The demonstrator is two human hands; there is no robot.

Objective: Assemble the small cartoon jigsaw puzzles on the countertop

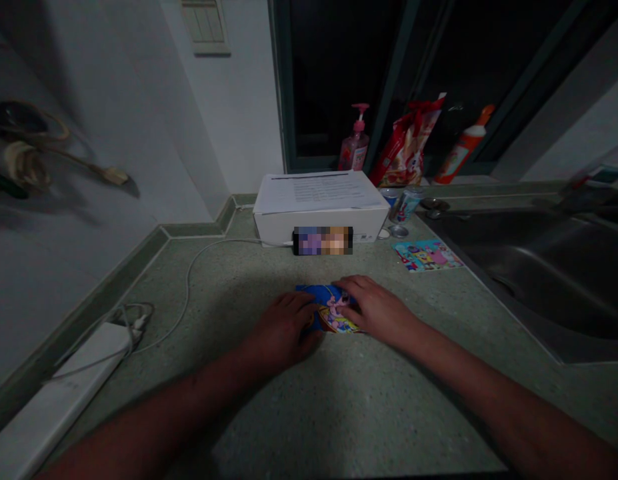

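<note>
On the speckled green-grey countertop (339,413) in front of me lies a small picture card (333,313) with a blue background and pink and yellow cartoon figures. My left hand (287,328) rests on its left side, fingers stretched over the edge and thumb apart below. From the right, my right hand (376,303) touches the card, its fingers along the top right and its thumb over the picture. Both hands are open, flat against card and counter. They cover the card's left and right parts. Behind the card, a phone (323,241) with a blurred screen leans against a white box (273,223).
Right of the phone lies a second cartoon card (429,256), beside a steel sink (529,253). Cans (407,205) stand near the box. A power strip (63,393) with a white cable (187,280) is at left. A pump bottle (354,147) stands by the window.
</note>
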